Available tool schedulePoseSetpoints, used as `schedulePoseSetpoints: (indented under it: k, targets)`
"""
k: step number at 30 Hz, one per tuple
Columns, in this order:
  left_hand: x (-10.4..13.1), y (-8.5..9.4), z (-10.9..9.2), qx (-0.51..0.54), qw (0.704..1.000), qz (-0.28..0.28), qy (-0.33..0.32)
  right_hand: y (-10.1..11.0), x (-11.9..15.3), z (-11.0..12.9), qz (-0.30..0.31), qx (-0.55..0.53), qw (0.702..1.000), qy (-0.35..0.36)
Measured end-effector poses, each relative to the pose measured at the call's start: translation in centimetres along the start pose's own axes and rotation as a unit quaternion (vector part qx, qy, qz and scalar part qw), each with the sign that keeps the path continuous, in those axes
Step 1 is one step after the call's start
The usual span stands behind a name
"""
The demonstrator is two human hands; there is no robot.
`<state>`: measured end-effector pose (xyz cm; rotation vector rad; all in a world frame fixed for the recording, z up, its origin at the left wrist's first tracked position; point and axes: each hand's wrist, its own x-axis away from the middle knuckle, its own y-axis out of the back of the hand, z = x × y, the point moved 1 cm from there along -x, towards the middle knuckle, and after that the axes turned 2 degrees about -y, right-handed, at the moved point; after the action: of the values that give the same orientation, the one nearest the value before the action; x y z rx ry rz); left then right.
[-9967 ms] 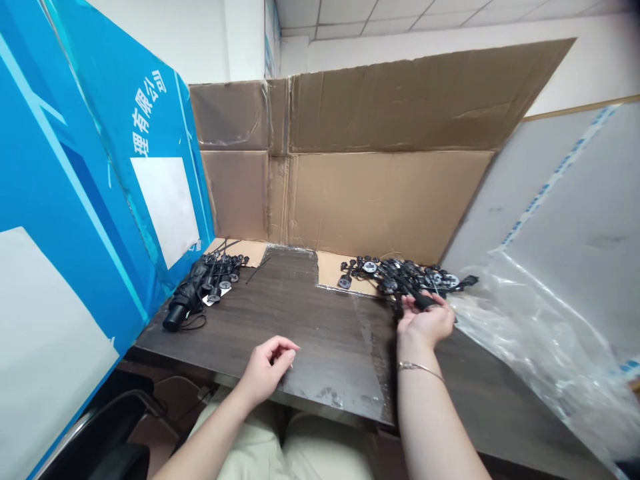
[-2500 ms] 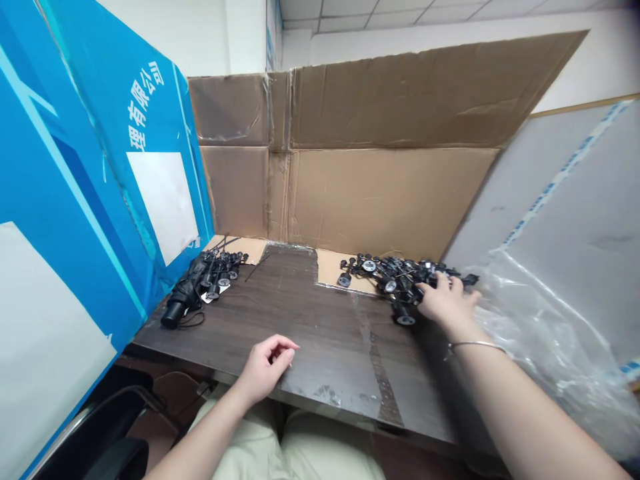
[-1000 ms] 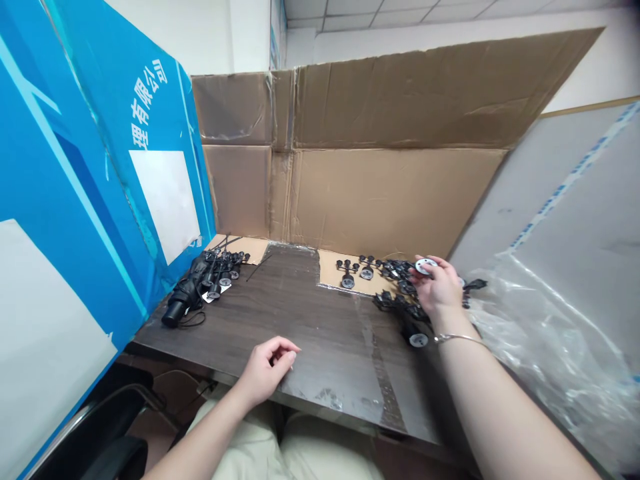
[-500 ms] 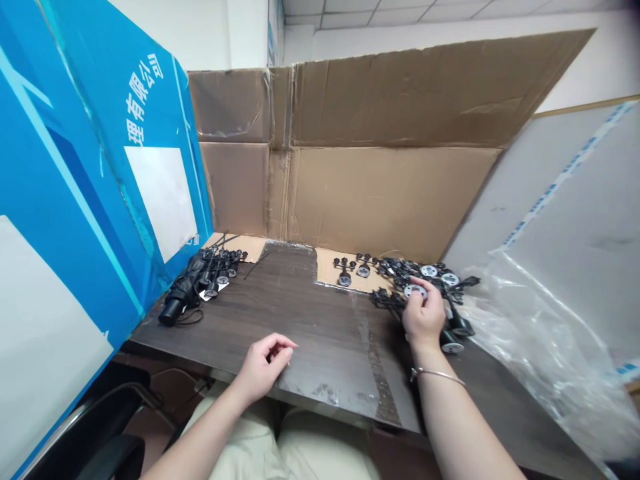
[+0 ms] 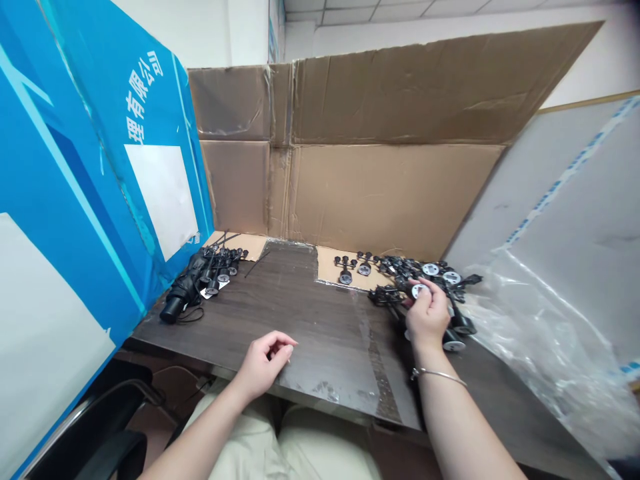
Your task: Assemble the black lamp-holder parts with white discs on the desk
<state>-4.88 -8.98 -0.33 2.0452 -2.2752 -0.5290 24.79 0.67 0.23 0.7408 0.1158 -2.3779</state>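
My right hand (image 5: 429,312) is at the pile of black lamp-like parts (image 5: 400,268) on the right of the table. Its fingers are closed on a black part with a round pale base (image 5: 419,291). Over the table's front edge rests my left hand (image 5: 267,360), its fingers curled and thumb against the forefinger; whether anything small is inside is hidden. Two similar black parts, one nearer (image 5: 345,270) and one farther back (image 5: 365,264), lie on cardboard left of the pile.
On the left of the dark table (image 5: 295,313) lie a folded black umbrella (image 5: 184,290) and several black parts (image 5: 223,270). Behind stands a cardboard screen (image 5: 390,193), at left a blue panel (image 5: 95,200). Clear plastic film (image 5: 545,340) hangs at the right edge.
My right hand has moved slightly to the right and toward me, and the round pale base at its fingers has shifted and tilted with it. My left hand has stayed nearly still.
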Motion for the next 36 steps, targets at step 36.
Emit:
schedulePoseSetpoints:
  k: [36]
  targets:
    - [0.0, 0.0, -0.2, 0.007, 1.0, 0.0, 0.006, -0.4, -0.2, -0.8, -0.043, -0.051, 0.998, 0.009]
